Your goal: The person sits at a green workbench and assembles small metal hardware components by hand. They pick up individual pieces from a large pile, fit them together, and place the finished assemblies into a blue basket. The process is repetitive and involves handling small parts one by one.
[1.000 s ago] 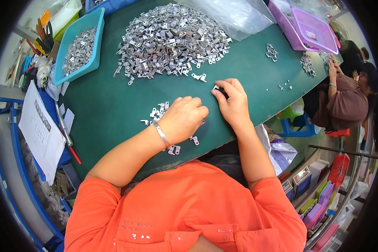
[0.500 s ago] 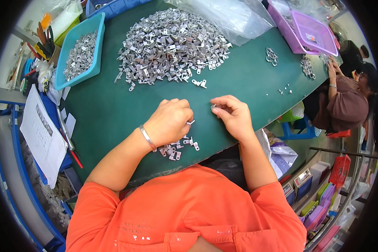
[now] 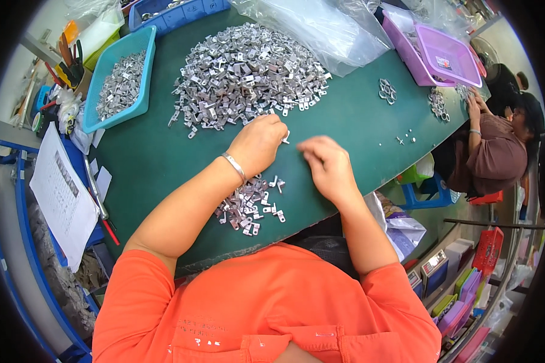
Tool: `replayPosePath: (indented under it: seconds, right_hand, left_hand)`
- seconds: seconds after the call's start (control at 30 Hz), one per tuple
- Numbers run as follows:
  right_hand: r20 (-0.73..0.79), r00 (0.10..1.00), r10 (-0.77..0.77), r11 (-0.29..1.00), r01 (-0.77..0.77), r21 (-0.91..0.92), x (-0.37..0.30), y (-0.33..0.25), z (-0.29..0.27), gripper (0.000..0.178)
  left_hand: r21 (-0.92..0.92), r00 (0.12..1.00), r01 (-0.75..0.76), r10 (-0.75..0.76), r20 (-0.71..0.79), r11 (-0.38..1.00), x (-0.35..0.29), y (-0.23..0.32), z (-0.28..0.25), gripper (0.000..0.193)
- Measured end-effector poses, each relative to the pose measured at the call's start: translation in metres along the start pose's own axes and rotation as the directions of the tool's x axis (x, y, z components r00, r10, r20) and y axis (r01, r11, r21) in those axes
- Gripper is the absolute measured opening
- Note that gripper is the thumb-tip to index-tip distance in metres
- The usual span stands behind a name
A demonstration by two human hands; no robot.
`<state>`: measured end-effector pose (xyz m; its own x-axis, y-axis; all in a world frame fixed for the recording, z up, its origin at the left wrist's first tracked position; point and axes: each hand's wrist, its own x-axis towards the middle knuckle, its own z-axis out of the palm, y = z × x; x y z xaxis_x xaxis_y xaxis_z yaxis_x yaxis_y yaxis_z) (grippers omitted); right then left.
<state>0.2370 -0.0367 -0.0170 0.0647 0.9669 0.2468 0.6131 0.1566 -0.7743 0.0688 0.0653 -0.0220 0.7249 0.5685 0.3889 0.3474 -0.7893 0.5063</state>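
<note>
Since the earlier frame, the left hand (image 3: 259, 145) has been moved forward to the large pile of metal parts (image 3: 248, 78); whether one is gripped cannot be told, nor whether anything is pinched by the blurred right hand (image 3: 330, 169). Nearer the orange shirt (image 3: 272, 290), a small heap (image 3: 246, 204) is spread on the green table (image 3: 357, 121); at left, more are held in a turquoise basket (image 3: 146, 85).

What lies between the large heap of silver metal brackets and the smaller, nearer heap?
In the head view: the left hand, a silver bracket beside it, green tabletop.
</note>
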Motion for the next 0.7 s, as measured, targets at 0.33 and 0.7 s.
replayPosePath:
  seconds: [0.33, 0.7]
  right_hand:
    - [0.176, 0.963, -0.205, 0.951, 0.239, -0.196, 0.026, 0.001, 0.021, 0.026]
    - [0.135, 0.981, -0.141, 0.989, 0.134, 0.064, 0.016, -0.011, 0.024, 0.012]
  left_hand:
    - [-0.652, 0.740, 0.613, -0.615, 0.275, 0.446, -0.026, 0.012, -0.028, 0.020]
    - [-0.857, 0.698, 0.513, -0.553, 0.455, -0.057, -0.043, 0.018, -0.058, 0.017]
